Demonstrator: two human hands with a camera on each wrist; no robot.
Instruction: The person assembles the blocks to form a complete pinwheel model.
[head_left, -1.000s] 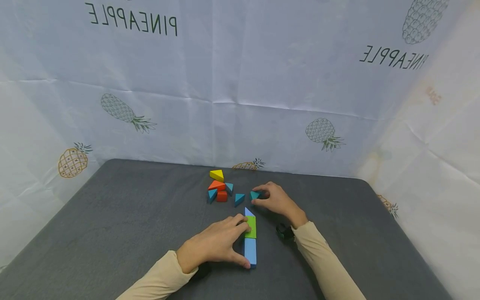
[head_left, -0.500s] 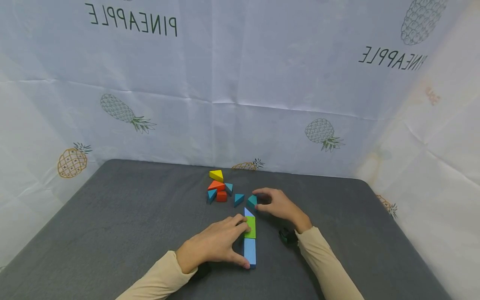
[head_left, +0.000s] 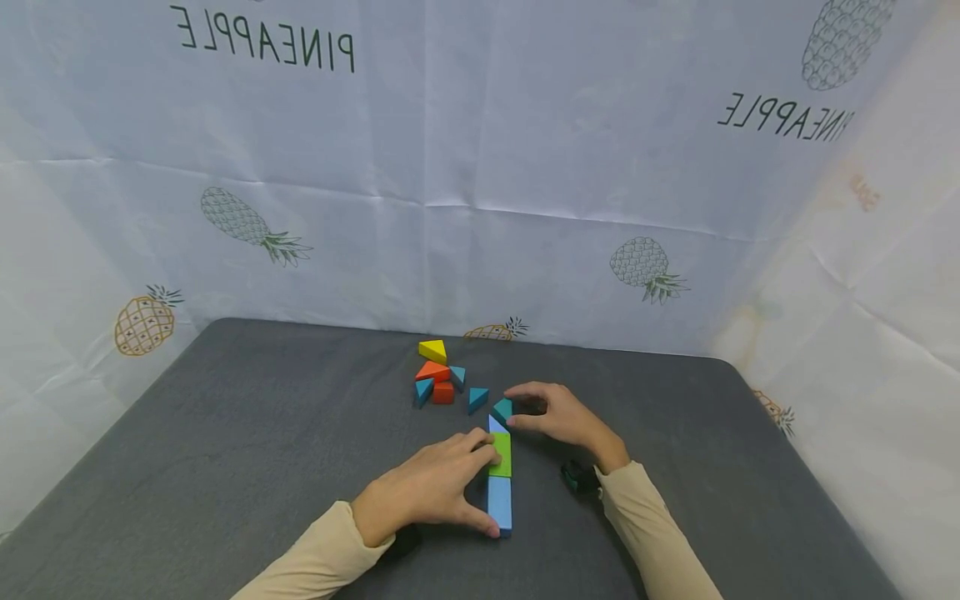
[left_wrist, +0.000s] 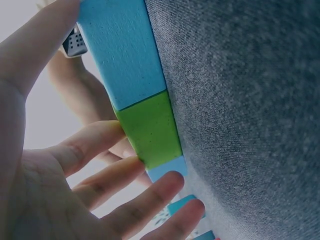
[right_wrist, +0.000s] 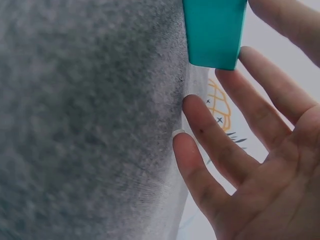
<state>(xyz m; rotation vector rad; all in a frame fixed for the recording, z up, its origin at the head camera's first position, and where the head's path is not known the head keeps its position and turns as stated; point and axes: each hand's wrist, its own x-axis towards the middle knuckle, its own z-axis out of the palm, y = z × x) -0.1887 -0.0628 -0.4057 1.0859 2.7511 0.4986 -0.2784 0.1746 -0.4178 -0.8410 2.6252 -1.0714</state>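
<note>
Grey tabletop [head_left: 247, 433]: light-blue rectangle [head_left: 499, 502] and periwinkle triangle [head_left: 496, 424] adjoin green rectangular block [head_left: 504, 454], left hand [head_left: 426, 483] touching, fingers spread; beyond it, right hand [head_left: 566, 414] pinches teal angular block [head_left: 502, 410]; loose blocks [head_left: 443, 393] remain.

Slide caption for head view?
Left hand touches a row of blue and green blocks; right hand touches a teal angular block near the row's far end.

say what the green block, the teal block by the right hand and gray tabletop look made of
Green block: probably painted wood, satin; tiny pits mark its face. Teal block: painted wood or plastic; smooth, plain face. Gray tabletop: matte, seemingly fabric, by its threadlike texture.
</note>
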